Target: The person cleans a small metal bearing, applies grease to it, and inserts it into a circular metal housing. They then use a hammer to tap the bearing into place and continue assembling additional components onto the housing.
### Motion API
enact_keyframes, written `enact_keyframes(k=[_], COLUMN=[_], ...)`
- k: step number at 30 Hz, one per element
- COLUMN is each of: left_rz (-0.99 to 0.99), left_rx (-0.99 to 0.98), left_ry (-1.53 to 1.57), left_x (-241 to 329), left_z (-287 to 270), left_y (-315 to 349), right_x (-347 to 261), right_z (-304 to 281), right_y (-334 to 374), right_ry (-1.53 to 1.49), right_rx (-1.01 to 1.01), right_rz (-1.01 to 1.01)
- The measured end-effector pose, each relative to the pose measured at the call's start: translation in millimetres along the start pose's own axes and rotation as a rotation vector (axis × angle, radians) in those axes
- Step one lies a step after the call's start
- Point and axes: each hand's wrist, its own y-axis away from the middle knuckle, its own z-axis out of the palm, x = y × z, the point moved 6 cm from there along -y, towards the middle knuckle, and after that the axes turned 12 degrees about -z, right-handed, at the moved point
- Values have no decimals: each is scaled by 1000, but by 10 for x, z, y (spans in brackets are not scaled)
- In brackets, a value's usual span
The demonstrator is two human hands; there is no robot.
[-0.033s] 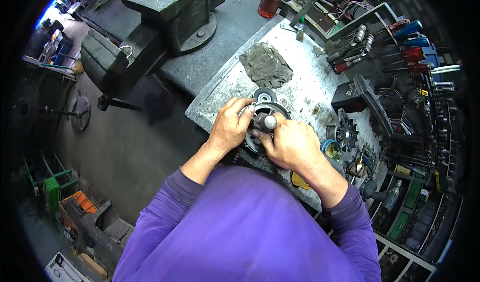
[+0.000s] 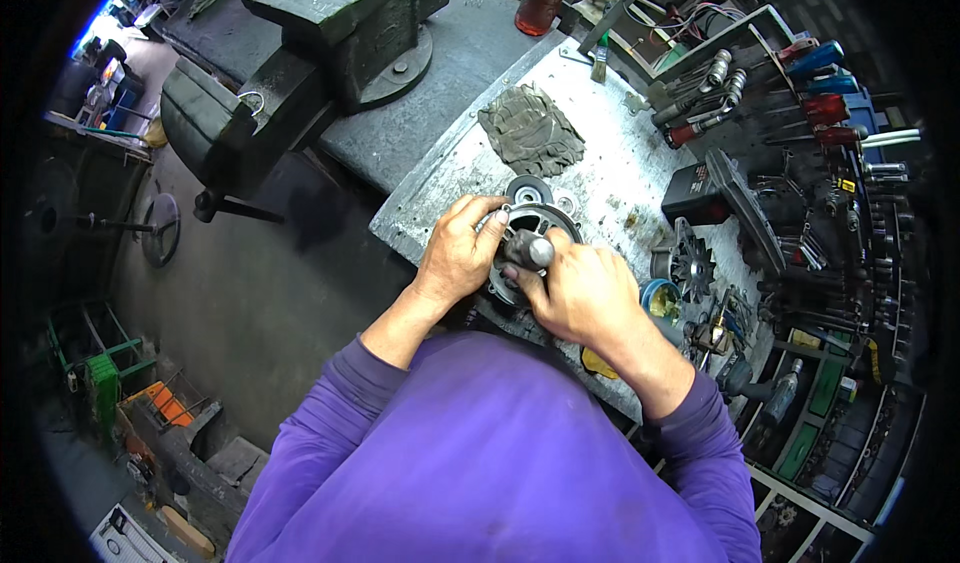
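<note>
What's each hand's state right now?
Left hand: closed on the rim of the round metal housing.
Right hand: closed around a dark round-ended piece.

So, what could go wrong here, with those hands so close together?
The round-ended metal piece in the right hand might slip and hit the left hand, which holds the round metal housing. The right forearm could also knock the blue-rimmed tub beside it.

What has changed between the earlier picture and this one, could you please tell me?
The rounded end of the dark tool in the right hand has shifted slightly toward the person. Nothing was taken up or let go: the left hand stays on the round metal housing, and the grey cloth and vise are unmoved.
</note>
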Motion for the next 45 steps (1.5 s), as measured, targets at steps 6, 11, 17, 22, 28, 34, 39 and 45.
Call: enact_keyframes(k=[6,11,17,22,28,34,39,45], left_rz=[8,-30,15,51,19,6,41,33], left_rx=[16,-1,16,12,-1,8,13,10], left_ry=[21,8,9,8,-2,13,4,-16], left_x=[17,-9,1,16,7,9,18,15], left_z=[-13,10,11,13,14,10,5,2], left_y=[-36,-72,-71,-78,-79,-91,-63,-68], right_x=[84,244,496,530,376,211,214,224], right_z=[137,135,101,-46,-169,-146,-190,-1], right_y=[293,455,330,122,-140,-230,-54,289], right_ry=[-31,-154,-187,-162,-109,-159,-216,-139], right_rx=[32,100,140,94,49,16,45,33], right_rz=[39,34,171,238,155,168,204,249])
